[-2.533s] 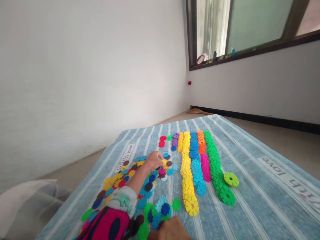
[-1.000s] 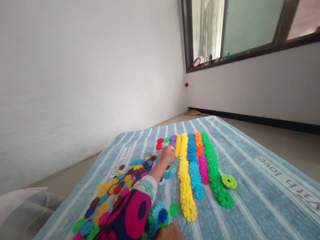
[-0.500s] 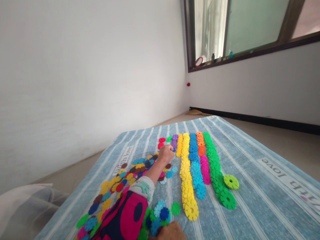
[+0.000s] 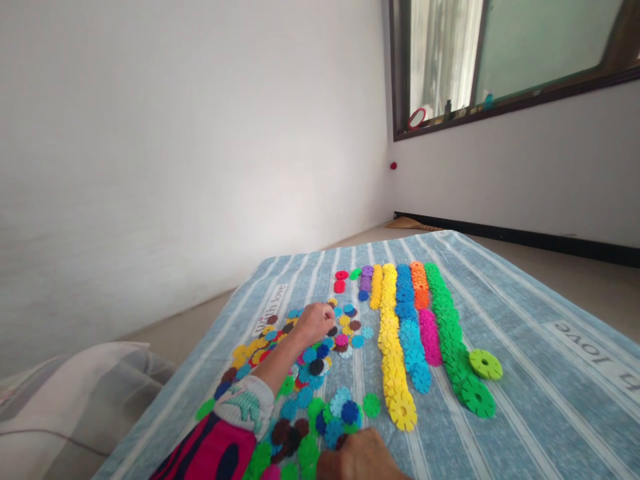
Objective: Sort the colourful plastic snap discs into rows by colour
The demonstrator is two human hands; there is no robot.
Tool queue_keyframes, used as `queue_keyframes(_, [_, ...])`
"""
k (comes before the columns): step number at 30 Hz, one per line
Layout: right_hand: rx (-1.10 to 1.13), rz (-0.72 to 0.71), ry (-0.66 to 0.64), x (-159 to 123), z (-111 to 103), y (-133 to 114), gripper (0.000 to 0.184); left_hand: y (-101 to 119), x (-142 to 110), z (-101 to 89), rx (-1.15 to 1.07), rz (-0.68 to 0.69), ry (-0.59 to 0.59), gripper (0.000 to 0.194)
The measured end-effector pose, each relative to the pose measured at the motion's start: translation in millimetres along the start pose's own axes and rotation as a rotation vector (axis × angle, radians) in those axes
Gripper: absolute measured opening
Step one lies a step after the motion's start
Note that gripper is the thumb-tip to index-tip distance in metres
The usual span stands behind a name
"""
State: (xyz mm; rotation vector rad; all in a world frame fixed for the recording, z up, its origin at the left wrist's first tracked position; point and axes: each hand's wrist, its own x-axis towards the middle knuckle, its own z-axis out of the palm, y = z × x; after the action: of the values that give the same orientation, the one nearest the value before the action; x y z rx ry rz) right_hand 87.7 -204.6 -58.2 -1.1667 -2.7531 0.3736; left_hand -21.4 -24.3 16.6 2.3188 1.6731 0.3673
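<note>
My left hand (image 4: 314,322) reaches out over a loose scatter of small coloured plastic discs (image 4: 305,373) on a blue striped cloth (image 4: 525,373). Its fingers are curled together over the discs; what they pinch is too small to make out. My right hand (image 4: 361,459) rests at the bottom edge, knuckles up and fingers curled, beside blue and green discs. To the right lie sorted rows: yellow (image 4: 393,347), blue (image 4: 410,330), orange and pink (image 4: 425,313), green (image 4: 450,333). Two red discs (image 4: 341,280) and a short purple row (image 4: 365,281) sit at the far end.
A larger light-green disc (image 4: 485,364) lies right of the green row. A grey-white cushion (image 4: 65,400) is at the lower left. White walls, a dark-framed window (image 4: 500,60) and bare floor (image 4: 575,287) surround the cloth.
My left hand has pulled back from the far end near the purple and yellow rows to the loose pile. The view has shifted a little to the left.
</note>
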Motion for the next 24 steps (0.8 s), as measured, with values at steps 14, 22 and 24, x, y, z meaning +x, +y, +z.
queue_keyframes(14, [0.013,0.03,-0.001,-1.4,-0.1,-3.3,0.02,27.9,-3.2,12.9,0.101,-0.103,-0.102,0.012])
queue_keyframes(22, [0.025,0.017,-0.033,-4.5,-17.2,-6.8,0.019,25.0,6.0,19.1,0.013,-0.152,-0.112,0.006])
queue_keyframes(24, [0.024,0.055,-0.05,-5.9,-20.9,-9.5,0.019,22.8,6.4,19.3,-0.036,-0.155,-0.117,0.007])
